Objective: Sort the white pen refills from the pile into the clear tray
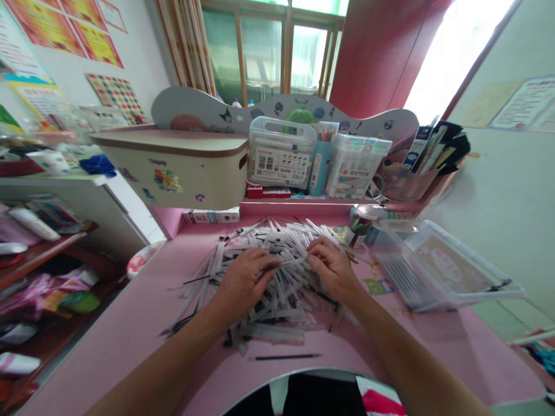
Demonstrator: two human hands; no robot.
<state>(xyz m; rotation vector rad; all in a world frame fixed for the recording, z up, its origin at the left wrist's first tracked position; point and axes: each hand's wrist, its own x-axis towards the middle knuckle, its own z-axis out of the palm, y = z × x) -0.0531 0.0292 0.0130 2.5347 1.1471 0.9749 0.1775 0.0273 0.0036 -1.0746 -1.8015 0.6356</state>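
Note:
A heap of clear and whitish pen tubes [277, 312], mixed with thin dark refills, covers the middle of the pink desk [143, 335]. Over the heap's left side, my left hand [247, 277] is closed, thumb and forefinger pinched on a slim pale pen tube [291, 263]. My right hand [333, 267] is curled at the tube's other end, its thumb against the fingers. The tube lies roughly level between both hands, and its ends are hidden by the fingers. A single dark refill [286, 357] lies nearest me, apart from the heap.
A clear lidded plastic box [416, 289] stands open at the right, behind it a jar [362, 225] of pens. A shelf holds a beige bin [182, 173], marker cases [281, 153] and a pen holder [410, 182]. A small flat box [212, 215] sits below the bin.

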